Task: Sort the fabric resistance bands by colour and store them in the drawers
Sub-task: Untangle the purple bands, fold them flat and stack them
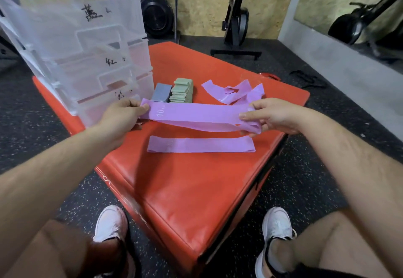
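Holding a purple band (196,117) level across the middle of the frame, pulled flat between both hands, probably to smooth it before laying it down. Pinched at its left end by the left hand (124,112), thumb on top, fingers curled beneath. Clamped at its right end by the right hand (270,116), thumb pressed over bunched layers.

Hovering just above a second purple band (200,144), laid out flat on the red padded box (185,190) below centre. Seemingly the start of a purple pile, so likely to be set down on it.

Further up, right of centre, a tangle of purple bands (235,93) waiting to be straightened. Left of that, a neat stack of folded green bands (182,92) with a folded grey-blue band (161,95) touching its left side. Grouped by colour and parked just beside the clear drawers (91,59) at upper left, handy for loading.

On the drawer fronts, handwritten labels (91,11), presumably one colour each. Hard to tell what lies inside through the cloudy plastic. Sorting judged well along; purple not yet stored.
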Motion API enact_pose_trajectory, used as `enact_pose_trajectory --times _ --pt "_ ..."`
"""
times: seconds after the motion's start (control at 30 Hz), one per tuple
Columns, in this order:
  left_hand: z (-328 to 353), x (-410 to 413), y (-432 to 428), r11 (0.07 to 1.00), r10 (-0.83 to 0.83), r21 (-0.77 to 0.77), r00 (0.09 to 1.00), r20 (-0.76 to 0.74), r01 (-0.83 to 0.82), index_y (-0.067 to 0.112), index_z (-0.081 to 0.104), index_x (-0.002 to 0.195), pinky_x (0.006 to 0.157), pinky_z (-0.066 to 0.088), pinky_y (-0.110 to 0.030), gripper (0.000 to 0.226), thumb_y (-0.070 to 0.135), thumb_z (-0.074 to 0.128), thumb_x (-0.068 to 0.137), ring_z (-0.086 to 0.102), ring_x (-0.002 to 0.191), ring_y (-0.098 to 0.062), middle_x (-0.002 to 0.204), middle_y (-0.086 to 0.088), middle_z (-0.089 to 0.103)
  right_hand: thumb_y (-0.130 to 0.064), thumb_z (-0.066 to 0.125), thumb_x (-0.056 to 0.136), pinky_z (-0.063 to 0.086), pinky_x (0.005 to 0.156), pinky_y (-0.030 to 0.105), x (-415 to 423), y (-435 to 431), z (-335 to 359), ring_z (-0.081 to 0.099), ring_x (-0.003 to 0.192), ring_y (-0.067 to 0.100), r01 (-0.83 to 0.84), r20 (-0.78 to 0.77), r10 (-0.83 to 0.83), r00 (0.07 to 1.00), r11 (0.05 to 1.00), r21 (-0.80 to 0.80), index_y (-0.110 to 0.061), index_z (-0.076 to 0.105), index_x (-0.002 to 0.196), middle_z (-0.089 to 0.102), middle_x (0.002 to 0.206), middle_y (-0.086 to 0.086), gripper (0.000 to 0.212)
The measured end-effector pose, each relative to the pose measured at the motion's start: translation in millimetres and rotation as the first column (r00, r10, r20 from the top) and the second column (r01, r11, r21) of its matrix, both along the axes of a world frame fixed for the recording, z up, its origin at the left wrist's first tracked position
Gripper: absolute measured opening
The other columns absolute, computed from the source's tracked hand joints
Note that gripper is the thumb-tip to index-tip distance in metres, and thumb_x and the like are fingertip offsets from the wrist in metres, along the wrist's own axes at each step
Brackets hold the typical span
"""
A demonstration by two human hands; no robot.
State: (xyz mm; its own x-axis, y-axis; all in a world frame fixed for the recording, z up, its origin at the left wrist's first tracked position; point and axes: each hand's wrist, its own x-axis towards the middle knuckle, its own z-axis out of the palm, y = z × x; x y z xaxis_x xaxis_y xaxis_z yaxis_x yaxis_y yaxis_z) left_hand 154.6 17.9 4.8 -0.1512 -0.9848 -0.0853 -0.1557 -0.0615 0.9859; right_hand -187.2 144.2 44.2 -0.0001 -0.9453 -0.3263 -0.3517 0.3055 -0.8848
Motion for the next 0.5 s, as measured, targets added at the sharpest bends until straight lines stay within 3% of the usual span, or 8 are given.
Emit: enact_pose_trajectory --times 0.07,0.17,0.23,0.3,0.33,0.5 --pt "-4.7 0.3 1.1 1.0 0.006 -0.009 0.999 0.048 -0.006 0.018 0.055 0.07 0.057 0.044 -0.03 0.027 0.015 0.065 0.095 0.051 0.064 -0.02 0.071 -0.006 0.055 -0.025 0.069 0.089 0.061 0.076 0.04 -5.4 3.5 -1.0 0.072 0.083 0.025 0.02 0.076 -0.021 0.997 1.0 0.014 -0.012 0.063 0.09 0.072 0.091 0.008 0.015" --pt "-10.8 3.8 0.7 1.0 0.014 0.006 0.996 0.087 -0.014 0.018 0.056 0.071 0.055 0.044 -0.028 0.026 0.014 0.066 0.094 0.052 0.061 -0.014 0.072 -0.003 0.056 -0.016 0.063 0.093 0.059 0.075 0.039 -13.3 7.1 -0.3 0.069 0.086 0.029 0.073 0.207 -0.067 0.976 0.997 -0.021 -0.01 0.071 0.094 0.07 0.096 0.008 0.01" --pt "-14.2 6.1 0.1 1.0 0.015 0.023 0.996 0.091 -0.017 0.019 0.055 0.071 0.056 0.044 -0.028 0.026 0.013 0.067 0.093 0.052 0.062 -0.013 0.072 -0.002 0.057 -0.01 0.067 0.089 0.06 0.072 0.039 -18.6 8.5 -1.8 0.069 0.085 0.027 0.107 0.081 -0.101 0.992 0.992 -0.064 -0.009 0.07 0.083 0.07 0.089 0.011 0.007" --pt "-17.7 8.0 -0.5 1.0 0.001 0.026 0.995 0.102 -0.004 0.019 0.056 0.071 0.056 0.044 -0.028 0.024 0.015 0.069 0.091 0.052 0.065 -0.015 0.074 -0.004 0.057 -0.015 0.077 0.082 0.062 0.069 0.038 -22.9 8.2 -7.0 0.068 0.078 0.023 0.091 -0.218 -0.11 0.97 0.992 -0.092 -0.009 0.07 0.076 0.067 0.081 0.012 0.012" --pt "-18.9 9.0 -0.7 1.0 -0.01 0.028 0.994 0.112 0.007 0.019 0.056 0.072 0.057 0.045 -0.028 0.024 0.015 0.07 0.091 0.053 0.067 -0.016 0.076 -0.005 0.058 -0.018 0.08 0.08 0.062 0.069 0.038 -23.2 7.5 -9.5 0.066 0.075 0.021 0.094 -0.298 -0.115 0.948 0.992 -0.084 -0.009 0.069 0.075 0.065 0.078 0.01 0.015" --pt "-23.5 12.4 0.9 0.993 -0.109 0.058 0.981 0.158 0.101 0.02 0.054 0.071 0.056 0.044 -0.028 0.025 0.015 0.072 0.088 0.055 0.066 -0.018 0.076 -0.005 0.054 -0.018 0.072 0.09 0.059 0.065 0.028 -19.0 7.9 -7.0 0.071 0.074 0.018 0.186 -0.093 -0.186 0.978 0.983 -0.008 -0.005 0.065 0.085 0.073 0.076 0.003 0.015"
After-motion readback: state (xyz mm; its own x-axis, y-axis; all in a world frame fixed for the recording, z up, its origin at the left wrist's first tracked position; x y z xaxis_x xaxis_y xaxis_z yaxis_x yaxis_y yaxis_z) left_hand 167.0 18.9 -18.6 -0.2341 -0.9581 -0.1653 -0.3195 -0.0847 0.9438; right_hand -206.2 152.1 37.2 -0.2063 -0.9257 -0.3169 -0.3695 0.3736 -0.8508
